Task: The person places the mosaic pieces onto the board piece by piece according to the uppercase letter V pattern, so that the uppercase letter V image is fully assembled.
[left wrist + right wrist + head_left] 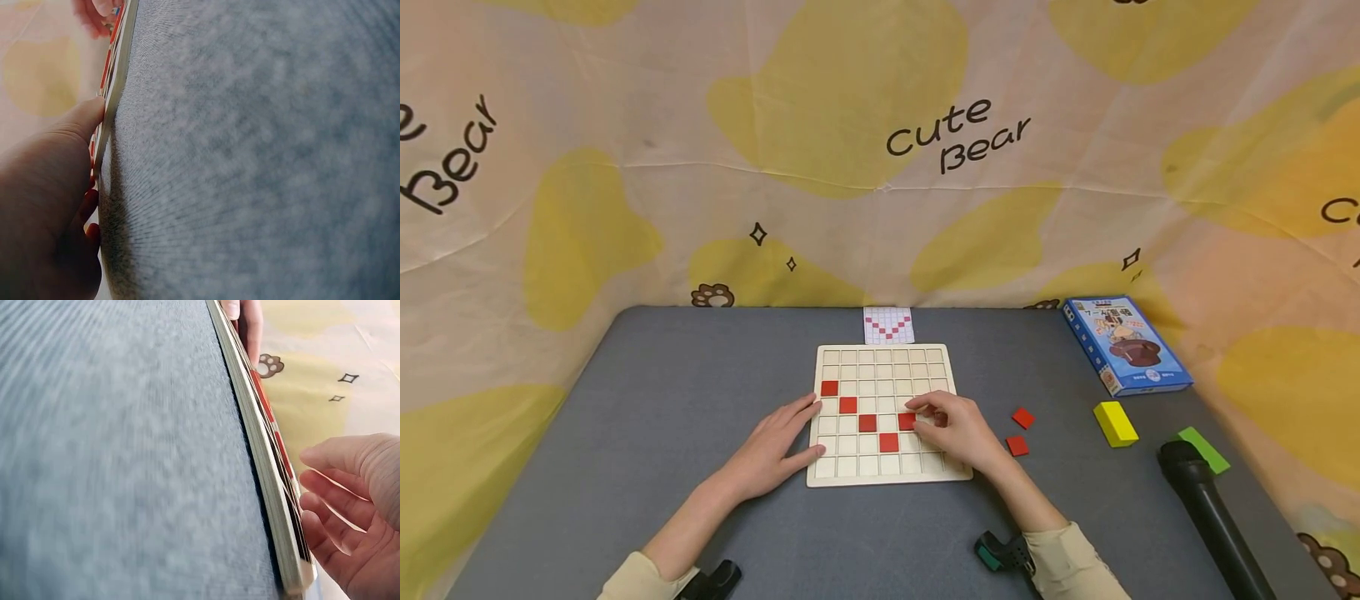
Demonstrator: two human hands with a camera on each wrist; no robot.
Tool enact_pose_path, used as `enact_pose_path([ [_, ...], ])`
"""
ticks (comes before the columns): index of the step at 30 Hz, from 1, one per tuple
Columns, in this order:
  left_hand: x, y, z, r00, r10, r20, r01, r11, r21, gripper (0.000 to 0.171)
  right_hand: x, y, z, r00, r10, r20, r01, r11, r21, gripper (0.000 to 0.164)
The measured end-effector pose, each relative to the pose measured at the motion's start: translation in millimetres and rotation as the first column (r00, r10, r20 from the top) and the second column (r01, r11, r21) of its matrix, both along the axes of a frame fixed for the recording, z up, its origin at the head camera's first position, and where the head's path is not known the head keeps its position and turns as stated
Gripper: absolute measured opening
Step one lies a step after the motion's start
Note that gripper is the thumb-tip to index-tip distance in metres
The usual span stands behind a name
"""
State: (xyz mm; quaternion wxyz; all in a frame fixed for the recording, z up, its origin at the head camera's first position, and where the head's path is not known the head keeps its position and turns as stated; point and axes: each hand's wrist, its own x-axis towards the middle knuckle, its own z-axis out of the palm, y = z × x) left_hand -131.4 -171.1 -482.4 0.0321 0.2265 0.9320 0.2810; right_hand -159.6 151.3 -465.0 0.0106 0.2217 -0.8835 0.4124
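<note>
A cream grid board lies flat on the table with several red square tiles in its cells, stepping down from the left and up again at the right. My left hand rests against the board's left edge, thumb and fingertips touching it. Over the right part of the board is my right hand, its fingertips beside a red tile lying in a cell. The right wrist view shows that hand's thumb and fingers loosely bent and apart, with no tile visible between them.
Two loose red tiles lie right of the board. A pattern card is behind it. Farther right are a blue box, a yellow block, a green piece and a black microphone-like object.
</note>
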Motion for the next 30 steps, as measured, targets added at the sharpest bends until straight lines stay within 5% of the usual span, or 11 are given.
enact_pose_path([
  [20,-0.1,0,-1.4,1.0,-0.005,-0.021,0.005,1.0,0.003,0.07,4.7,69,1.9,0.966,-0.259,-0.012,0.259,0.963,0.072,0.025],
  [30,-0.6,0,-1.3,1.0,-0.006,-0.015,0.005,1.0,-0.005,0.071,9.2,105,-0.2,0.958,-0.287,-0.023,0.287,0.953,0.101,0.027],
])
